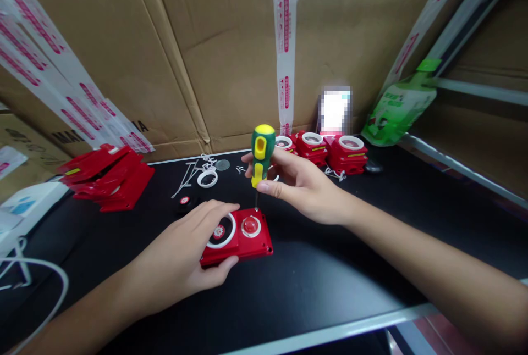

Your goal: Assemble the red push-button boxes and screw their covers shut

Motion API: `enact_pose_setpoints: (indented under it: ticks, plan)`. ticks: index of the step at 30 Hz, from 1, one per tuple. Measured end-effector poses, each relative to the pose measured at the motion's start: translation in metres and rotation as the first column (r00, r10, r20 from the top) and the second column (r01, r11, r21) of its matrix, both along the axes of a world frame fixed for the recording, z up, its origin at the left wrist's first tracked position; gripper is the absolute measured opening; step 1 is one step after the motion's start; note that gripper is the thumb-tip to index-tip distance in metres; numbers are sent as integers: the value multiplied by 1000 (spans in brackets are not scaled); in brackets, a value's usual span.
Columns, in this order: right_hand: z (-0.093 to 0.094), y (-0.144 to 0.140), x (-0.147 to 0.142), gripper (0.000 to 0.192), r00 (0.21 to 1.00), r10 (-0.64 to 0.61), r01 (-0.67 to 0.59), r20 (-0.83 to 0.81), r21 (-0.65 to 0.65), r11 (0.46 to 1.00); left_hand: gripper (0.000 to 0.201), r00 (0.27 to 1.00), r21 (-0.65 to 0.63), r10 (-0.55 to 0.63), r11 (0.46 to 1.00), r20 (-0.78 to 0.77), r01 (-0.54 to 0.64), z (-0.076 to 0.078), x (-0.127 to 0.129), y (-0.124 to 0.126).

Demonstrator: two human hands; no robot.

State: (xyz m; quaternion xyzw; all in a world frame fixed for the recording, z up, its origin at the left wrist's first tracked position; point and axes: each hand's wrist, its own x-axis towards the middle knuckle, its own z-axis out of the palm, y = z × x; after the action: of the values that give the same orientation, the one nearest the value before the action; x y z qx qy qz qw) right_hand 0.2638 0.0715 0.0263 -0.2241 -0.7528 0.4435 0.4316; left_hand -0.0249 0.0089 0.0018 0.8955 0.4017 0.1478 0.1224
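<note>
A red alarm box (247,245) lies flat on the black table, with a white ring around a dark disc on its left and a red dome on its right. My left hand (202,245) is closed around the left end of this box, partly hiding the ring. In my right hand (295,179) is a green and yellow screwdriver (263,151), held upright between thumb and fingers. The screwdriver's tip meets a screw (256,209) at the box's far right corner.
Several red boxes with white rings (348,154) stand at the back right, near a green pouch (402,102) and a blurred bright phone-like screen (336,110). Red casings (111,176) are stacked at left. A loose white ring (207,179) and small parts lie behind my hands. Cardboard (231,58) rises behind.
</note>
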Motion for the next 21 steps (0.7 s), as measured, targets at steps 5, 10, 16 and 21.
enact_pose_setpoints:
  ticks: [5,10,16,21]
  plan:
    - [1,1,-1,34,978,169,-187,-119,-166,968,68,1000,-7,-7,1000,3,7,3,2,-2]
    - [3,-1,-2,32,967,194,-229,-162,-233,945,68,1000,-17,6,1000,23,-6,2,3,-2]
    - [1,0,-4,37,995,58,-71,-79,-181,981,65,999,-14,17,1000,36,-17,0,2,-2]
    - [-5,-2,-9,48,997,-15,1,-79,-164,986,64,1000,-41,9,999,27,-8,3,3,-2]
